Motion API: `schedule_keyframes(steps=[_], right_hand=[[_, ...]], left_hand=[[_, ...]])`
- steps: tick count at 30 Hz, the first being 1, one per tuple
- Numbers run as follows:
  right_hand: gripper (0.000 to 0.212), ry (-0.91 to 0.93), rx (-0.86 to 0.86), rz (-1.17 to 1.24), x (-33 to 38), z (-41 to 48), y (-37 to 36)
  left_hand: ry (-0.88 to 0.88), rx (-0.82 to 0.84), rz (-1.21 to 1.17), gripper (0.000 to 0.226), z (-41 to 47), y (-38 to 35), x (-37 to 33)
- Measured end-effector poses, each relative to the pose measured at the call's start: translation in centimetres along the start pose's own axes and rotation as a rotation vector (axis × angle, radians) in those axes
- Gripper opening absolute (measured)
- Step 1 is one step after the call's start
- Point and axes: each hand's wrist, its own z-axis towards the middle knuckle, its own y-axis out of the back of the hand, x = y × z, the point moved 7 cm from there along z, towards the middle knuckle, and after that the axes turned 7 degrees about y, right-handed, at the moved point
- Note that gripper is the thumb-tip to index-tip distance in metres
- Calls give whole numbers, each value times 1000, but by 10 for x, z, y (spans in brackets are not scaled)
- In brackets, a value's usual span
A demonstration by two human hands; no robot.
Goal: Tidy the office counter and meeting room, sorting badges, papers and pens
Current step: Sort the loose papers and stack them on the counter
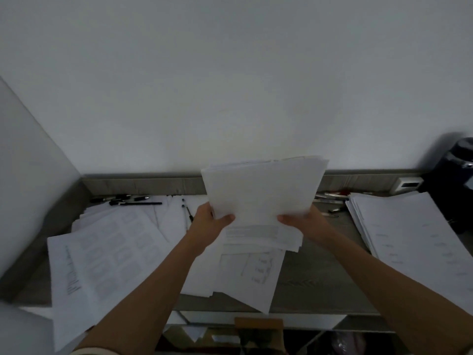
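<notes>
- Well, the white wall (pixel 230 85) is the biggest thing, and it fills the whole top of the view.
- The gray counter (pixel 320 275) runs along the bottom of the wall, with a low gray strip at its back.
- A messy spread of printed sheets (pixel 107 252) covers the left side of the counter, and some sheets hang over the front edge.
- A thick pile of white sheets (pixel 409 239) lies on the right side, apart from the messy spread.
- A bunch of papers (pixel 263 188) is held up in the air above the middle of the counter, tilted back toward the wall.
- A few more sheets (pixel 250 267) lie flat under the bunch.
- A dark round thing (pixel 458 180) stands at the far right, but it is too dim to tell what it is.
- The left hand (pixel 207 221) grips the bottom left corner of the bunch, with its thumb on the front.
- The right hand (pixel 304 221) grips the bottom right corner the same way, so the two hands are apart with the bunch between them.
- Black pens (pixel 128 201) lie near the back on the left, touching the messy spread.
- More pens (pixel 330 198) lie at the back, between the bunch and the thick pile.
- A small white box (pixel 408 184) sits on the back strip, near the dark thing.
</notes>
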Motion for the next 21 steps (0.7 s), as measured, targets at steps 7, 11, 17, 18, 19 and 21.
schedule_keyframes(steps=[7, 11, 17, 18, 19, 21], right_hand=[[14, 35, 78, -18, 43, 18, -39], [22, -86, 262, 85, 47, 24, -103], [34, -214, 490, 96, 25, 23, -228], [34, -228, 518, 96, 22, 25, -248], [33, -248, 538, 94, 19, 28, -265], [26, -282, 557, 58, 16, 38, -298]], left_hand=[[83, -70, -206, 36, -12, 57, -13], [278, 9, -391, 34, -32, 95, 14], [482, -143, -384, 42, -64, 185, 87], [499, -184, -389, 41, -69, 204, 97], [509, -218, -398, 41, -73, 221, 106], [528, -311, -416, 41, -79, 261, 127]])
